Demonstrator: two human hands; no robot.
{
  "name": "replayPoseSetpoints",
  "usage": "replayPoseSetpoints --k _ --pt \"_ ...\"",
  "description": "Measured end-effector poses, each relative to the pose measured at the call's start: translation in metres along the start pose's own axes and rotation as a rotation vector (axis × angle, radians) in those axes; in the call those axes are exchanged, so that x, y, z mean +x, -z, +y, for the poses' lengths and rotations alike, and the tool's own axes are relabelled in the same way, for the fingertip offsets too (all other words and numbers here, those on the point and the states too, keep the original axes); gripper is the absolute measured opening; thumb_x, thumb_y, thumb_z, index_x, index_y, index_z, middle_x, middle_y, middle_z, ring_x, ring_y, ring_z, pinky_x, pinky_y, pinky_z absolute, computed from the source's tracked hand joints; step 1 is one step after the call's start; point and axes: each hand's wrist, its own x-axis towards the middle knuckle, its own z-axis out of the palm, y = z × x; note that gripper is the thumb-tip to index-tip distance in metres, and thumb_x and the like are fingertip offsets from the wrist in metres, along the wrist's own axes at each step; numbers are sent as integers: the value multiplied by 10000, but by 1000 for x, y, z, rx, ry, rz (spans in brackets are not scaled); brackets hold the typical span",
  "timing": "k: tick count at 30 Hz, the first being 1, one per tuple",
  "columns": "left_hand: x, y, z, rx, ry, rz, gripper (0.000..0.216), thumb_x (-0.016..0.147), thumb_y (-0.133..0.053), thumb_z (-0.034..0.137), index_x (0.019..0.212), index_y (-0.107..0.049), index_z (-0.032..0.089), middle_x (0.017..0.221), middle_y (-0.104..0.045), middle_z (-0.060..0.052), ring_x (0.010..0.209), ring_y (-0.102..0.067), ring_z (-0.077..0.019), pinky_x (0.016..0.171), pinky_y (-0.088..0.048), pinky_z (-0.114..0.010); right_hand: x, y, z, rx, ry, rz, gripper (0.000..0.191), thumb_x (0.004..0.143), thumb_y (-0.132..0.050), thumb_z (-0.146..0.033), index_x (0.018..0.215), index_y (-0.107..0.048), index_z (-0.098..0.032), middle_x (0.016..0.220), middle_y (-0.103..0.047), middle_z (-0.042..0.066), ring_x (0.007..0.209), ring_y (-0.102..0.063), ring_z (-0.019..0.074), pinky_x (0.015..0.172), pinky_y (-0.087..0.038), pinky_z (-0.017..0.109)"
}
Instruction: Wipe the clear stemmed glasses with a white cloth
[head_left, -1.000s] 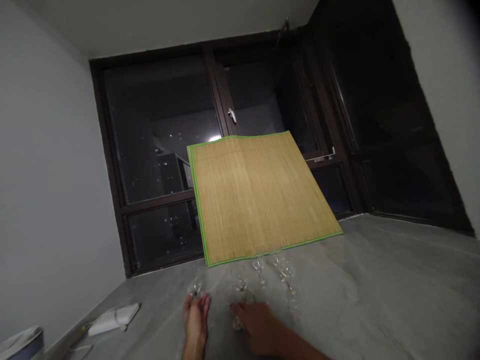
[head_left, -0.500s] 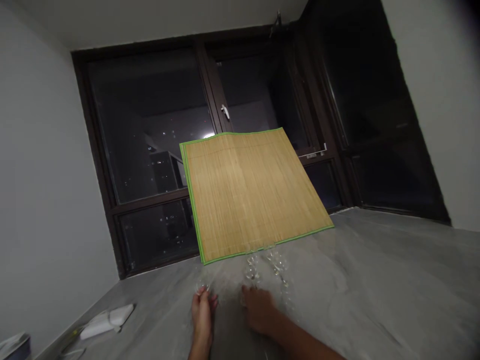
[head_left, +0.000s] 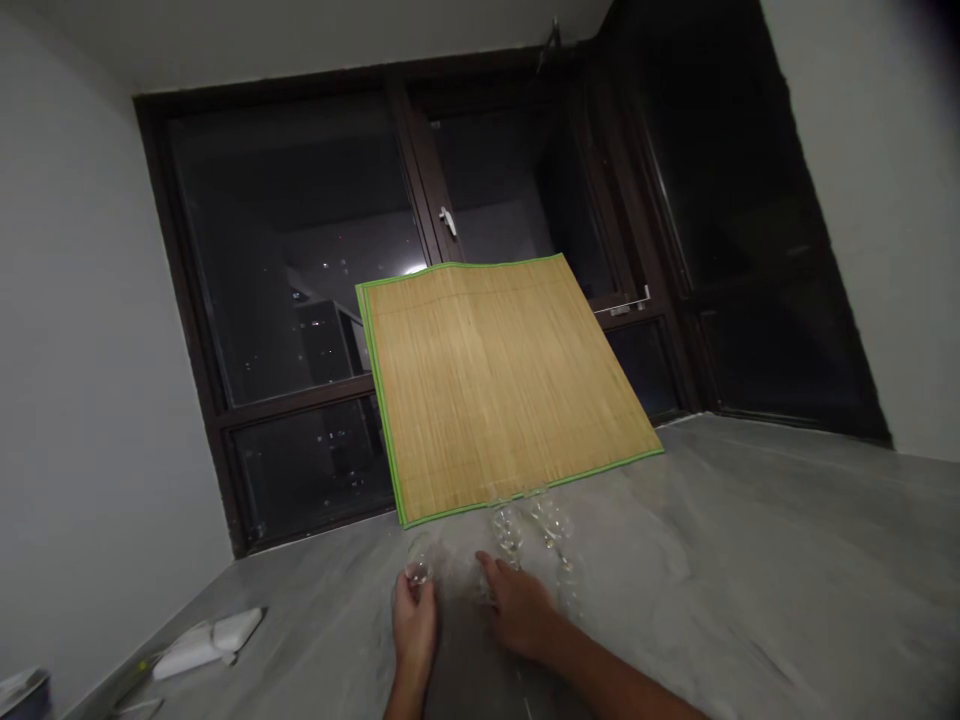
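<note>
My left hand [head_left: 415, 622] is closed around a small clear glass [head_left: 418, 570], its bowl showing above the fingertips. To its right, my right hand [head_left: 519, 603] reaches over the grey stone-look surface with the index finger stretched out and nothing plainly held; its lower fingers are partly hidden and blurred. Just beyond that hand is a clear stemmed glass [head_left: 508, 530]. Another transparent glass [head_left: 551, 518] lies to the right of it, with a thin stem trailing toward me. The outlines of the glassware are faint against the surface.
A bamboo mat [head_left: 495, 385] with green edging stands propped against the dark window [head_left: 300, 250] behind the glasses. At the left lies a white bundle [head_left: 208, 643], with a dark-sided container [head_left: 26, 693] in the corner. The grey surface [head_left: 750, 560] extends to the right.
My left hand has turned and risen slightly to the right, showing more of its glass. My right hand's index finger has straightened forward. The view has shifted a little.
</note>
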Motion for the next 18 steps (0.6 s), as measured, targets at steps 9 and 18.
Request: replayPoseSetpoints --k 9,18 --pt "-27 -2 26 255 -307 -325 484 620 -622 117 1089 -673 224 967 -588 -41 785 -562 -192 808 -451 -308 1 -4 -15 193 203 119 762 753 -498 -146 1497 -331 -179 1469 -485 108 1274 -520 245 1081 -379 366" --pt "-40 -9 39 229 -466 -431 370 581 -571 32 874 -684 228 931 -600 -60 940 -549 -249 871 -425 -337 1 18 -22 56 41 157 740 774 -469 -130 1503 -359 -188 1409 -554 123 1244 -539 278 1040 -406 390"
